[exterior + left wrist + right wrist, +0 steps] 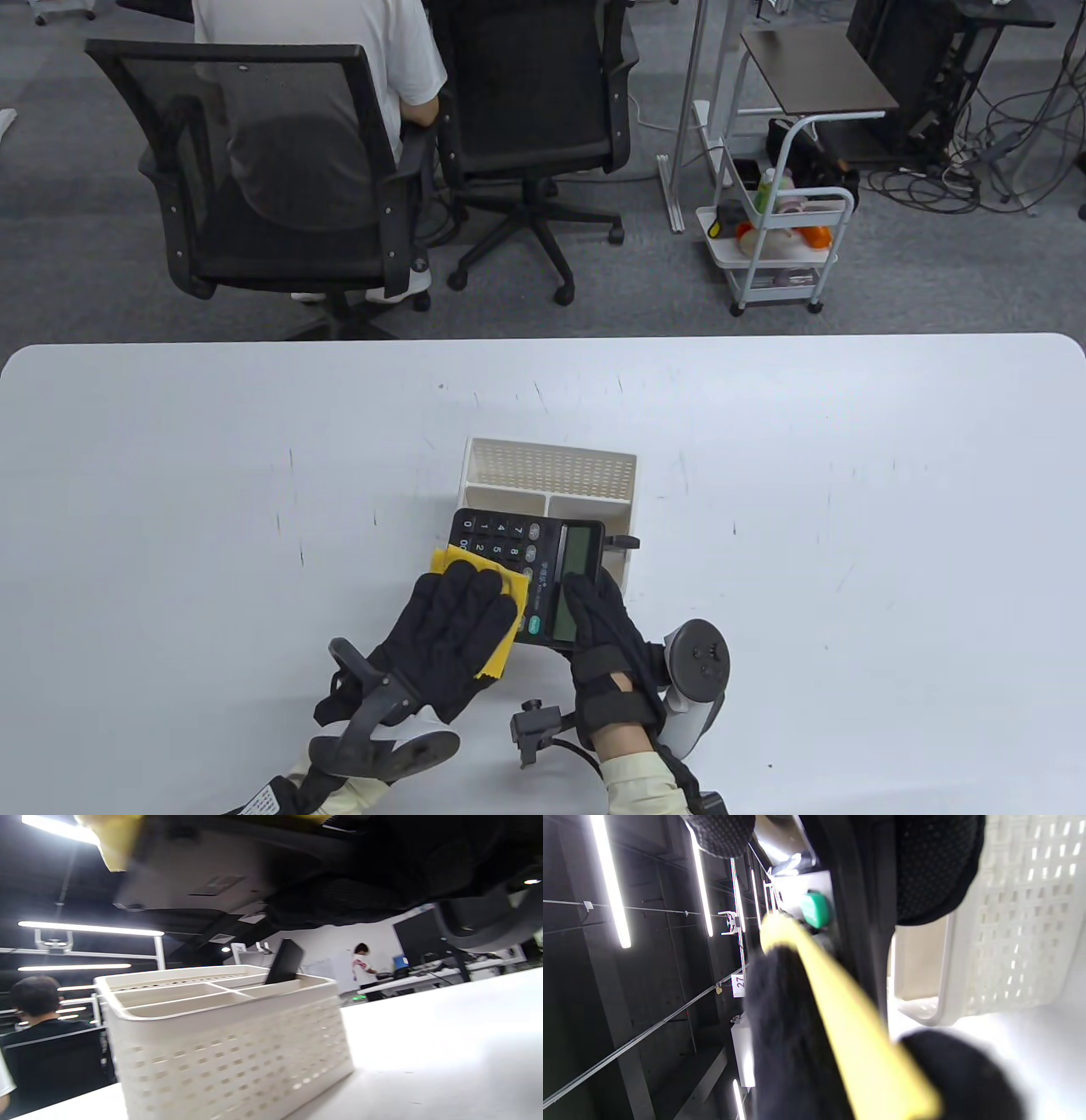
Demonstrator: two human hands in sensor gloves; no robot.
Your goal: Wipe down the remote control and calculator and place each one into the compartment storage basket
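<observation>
Right hand [604, 630] holds calculator [528, 576] steady over basket [550, 471] so left hand [448, 638], fingers flat, presses cloth [488, 594] on keys; remote [285, 961] already in basket

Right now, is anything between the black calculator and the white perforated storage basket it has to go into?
Nothing visible blocks it. The black calculator is held just above the white perforated storage basket; a dark remote control already fills one compartment.
</observation>
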